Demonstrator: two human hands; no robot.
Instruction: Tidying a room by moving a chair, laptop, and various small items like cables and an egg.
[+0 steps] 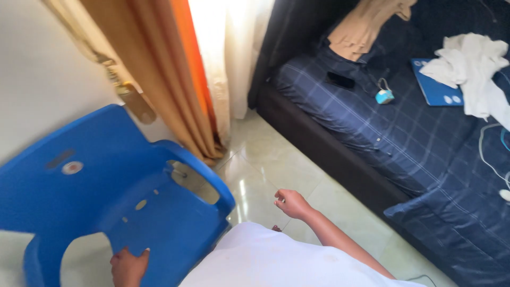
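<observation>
Blue plastic chair [106, 196], glossy, apparently tipped, under left hand [128, 266].

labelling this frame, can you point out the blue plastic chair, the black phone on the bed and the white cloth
blue plastic chair [106, 175]: head view, on the middle of its backrest.
black phone [340, 80]: head view, on the middle of its dark face.
white cloth [470, 66]: head view, on the crumpled middle of the heap.

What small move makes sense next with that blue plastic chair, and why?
Probably close the left hand firmly on the blue plastic chair. That hand only rests on the seat's front edge, while the right hand hangs free over the tiled floor, loosely curled and holding nothing, so the chair is not yet gripped.
</observation>
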